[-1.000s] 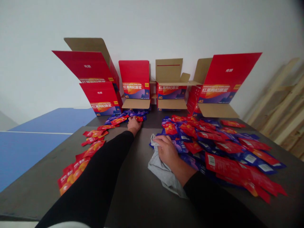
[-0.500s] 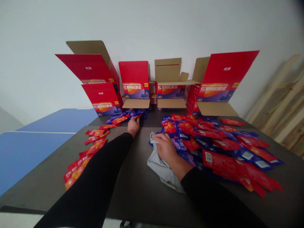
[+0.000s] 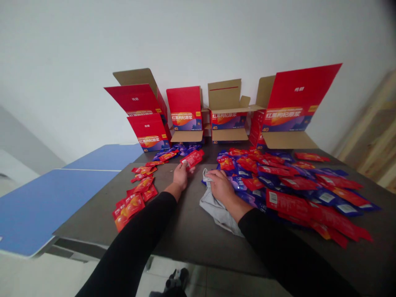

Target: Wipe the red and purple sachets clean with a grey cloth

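Note:
My left hand (image 3: 180, 176) is closed on the near end of a red pouch (image 3: 192, 159), which is lifted above the dark table (image 3: 185, 214). A grey cloth (image 3: 218, 212) lies crumpled in front of me, and my right hand (image 3: 221, 185) grips its upper end. Right beside that hand spreads a big pile of red pouches (image 3: 291, 202) and blue pouches (image 3: 328, 197). Beyond my left hand, a smaller heap of blue pouches (image 3: 185, 149) lies near the boxes. Several red pouches (image 3: 133, 203) form a row along the left.
Open red cardboard boxes stand along the back: a stacked pair at left with a lower box (image 3: 151, 134), two middle boxes (image 3: 186, 119) (image 3: 229, 121), and a right box (image 3: 284, 119). A blue table (image 3: 93, 181) adjoins on the left. Wooden boards (image 3: 379, 140) lean at right.
My left hand has drawn back from the blue heap toward me, bringing a red pouch up with it. My right hand stays on the cloth. The view has shifted slightly.

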A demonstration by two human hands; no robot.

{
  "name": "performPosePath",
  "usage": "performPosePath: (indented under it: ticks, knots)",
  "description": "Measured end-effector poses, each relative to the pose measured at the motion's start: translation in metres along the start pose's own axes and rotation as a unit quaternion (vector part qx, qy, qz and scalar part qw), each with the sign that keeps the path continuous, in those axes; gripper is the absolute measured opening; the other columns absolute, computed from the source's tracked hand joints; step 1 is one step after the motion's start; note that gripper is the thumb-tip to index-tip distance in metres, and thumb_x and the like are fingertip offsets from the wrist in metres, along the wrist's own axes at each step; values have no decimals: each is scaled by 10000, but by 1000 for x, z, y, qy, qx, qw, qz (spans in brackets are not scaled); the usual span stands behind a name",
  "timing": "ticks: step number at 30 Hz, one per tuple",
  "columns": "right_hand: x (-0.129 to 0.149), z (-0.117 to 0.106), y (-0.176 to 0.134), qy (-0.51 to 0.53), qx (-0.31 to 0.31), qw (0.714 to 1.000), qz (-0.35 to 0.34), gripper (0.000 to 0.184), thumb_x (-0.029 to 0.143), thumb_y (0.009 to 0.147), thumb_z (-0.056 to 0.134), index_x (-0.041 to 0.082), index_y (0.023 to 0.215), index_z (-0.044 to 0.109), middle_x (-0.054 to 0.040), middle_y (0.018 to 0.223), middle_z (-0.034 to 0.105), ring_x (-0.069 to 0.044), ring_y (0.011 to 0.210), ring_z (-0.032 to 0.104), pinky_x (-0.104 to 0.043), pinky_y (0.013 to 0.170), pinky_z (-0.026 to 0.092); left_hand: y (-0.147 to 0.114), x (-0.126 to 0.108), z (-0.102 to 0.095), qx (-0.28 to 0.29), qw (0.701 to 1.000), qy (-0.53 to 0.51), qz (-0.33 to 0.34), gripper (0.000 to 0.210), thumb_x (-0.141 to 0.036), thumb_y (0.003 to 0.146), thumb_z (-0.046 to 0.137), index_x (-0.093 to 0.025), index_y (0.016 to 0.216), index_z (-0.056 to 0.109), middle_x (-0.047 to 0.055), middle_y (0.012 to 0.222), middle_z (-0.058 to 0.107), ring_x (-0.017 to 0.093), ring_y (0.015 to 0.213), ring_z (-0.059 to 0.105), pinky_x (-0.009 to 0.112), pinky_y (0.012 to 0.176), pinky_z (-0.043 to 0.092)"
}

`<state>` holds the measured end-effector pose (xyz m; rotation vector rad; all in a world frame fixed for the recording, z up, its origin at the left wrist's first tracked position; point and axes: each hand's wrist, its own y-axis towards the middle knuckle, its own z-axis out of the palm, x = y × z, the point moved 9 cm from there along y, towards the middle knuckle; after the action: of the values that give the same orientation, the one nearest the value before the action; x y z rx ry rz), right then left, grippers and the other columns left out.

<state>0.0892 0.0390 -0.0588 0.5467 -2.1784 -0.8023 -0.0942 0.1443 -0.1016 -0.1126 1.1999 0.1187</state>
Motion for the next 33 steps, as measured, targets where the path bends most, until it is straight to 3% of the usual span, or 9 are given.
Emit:
performPosePath:
  ticks: [4, 8, 16, 19, 23, 25, 27, 30, 33]
  knots:
    - [0, -2, 0, 6, -4, 1000, 0, 455, 1, 810, 505, 231, 1132, 729, -90, 1144, 659, -255, 1076, 564, -446, 1002, 522, -38, 8, -3, 12, 997, -41, -59, 247, -332, 887, 671, -206, 1059, 547, 48, 979, 705, 144, 717, 725, 241, 639, 556]
    - [-1, -6, 0, 10, -20, 1000, 11, 514, 16, 797, 499, 227, 1235, 666, -103, 1178, 604, -262, 1140, 555, -474, 1066, 486, -61, 12, -7, 10, 994, -68, -82, 317, -227, 827, 680, -232, 1084, 494, 51, 1023, 704, 172, 772, 740, 301, 703, 591]
    - [6, -12, -3, 11, -33, 999, -1, 585, 38, 784, 504, 203, 1343, 542, -132, 1265, 522, -277, 1232, 523, -483, 1122, 450, -80, 16, 17, 140, 967, -145, -156, 438, -12, 677, 561, -145, 1088, 634, 124, 1140, 708, 226, 1073, 694, 335, 932, 572]
    - [9, -13, -4, 14, -35, 999, -13, 589, 32, 766, 513, 220, 1322, 568, -121, 1252, 534, -275, 1218, 537, -492, 1117, 456, -85, 14, 29, 187, 961, -146, -142, 489, -1, 675, 588, -186, 1125, 640, 81, 1120, 705, 195, 1029, 688, 323, 917, 565]
    - [17, -7, -5, 26, 1, 998, -62, 563, 17, 757, 514, 245, 1256, 641, -88, 1206, 595, -249, 1170, 580, -466, 1076, 495, -96, 13, 44, 224, 959, -126, -122, 715, 36, 607, 618, -290, 1243, 591, -5, 1020, 680, 118, 831, 668, 240, 772, 544]
    - [21, -1, -6, 28, 34, 996, -82, 524, 27, 785, 523, 260, 1231, 668, -71, 1197, 625, -231, 1144, 602, -437, 1048, 517, -104, 10, 53, 268, 946, -128, -129, 745, 10, 604, 616, -298, 1282, 589, -9, 977, 676, 121, 777, 651, 244, 742, 528]
    - [25, 3, -8, 29, 56, 993, -97, 481, 55, 818, 550, 264, 1231, 678, -69, 1209, 643, -226, 1145, 612, -425, 1041, 522, -109, 5, 58, 297, 933, -150, -138, 630, -71, 652, 614, -253, 1255, 624, 13, 940, 681, 149, 780, 651, 287, 774, 529]
    - [35, 6, -11, 41, 74, 987, -135, 488, 52, 824, 560, 249, 1256, 675, -86, 1260, 653, -228, 1184, 610, -434, 1051, 512, -107, 3, 55, 291, 924, -180, -172, 372, -307, 821, 575, -179, 1154, 680, 75, 955, 701, 218, 878, 670, 357, 839, 532]
    - [48, 11, -16, 60, 110, 974, -189, 490, 14, 845, 495, 241, 1229, 698, -82, 1253, 688, -211, 1180, 622, -425, 1044, 512, -101, 11, 50, 271, 922, -159, -223, 454, -515, 916, 516, -163, 1132, 704, 120, 1008, 716, 268, 965, 672, 378, 851, 531]
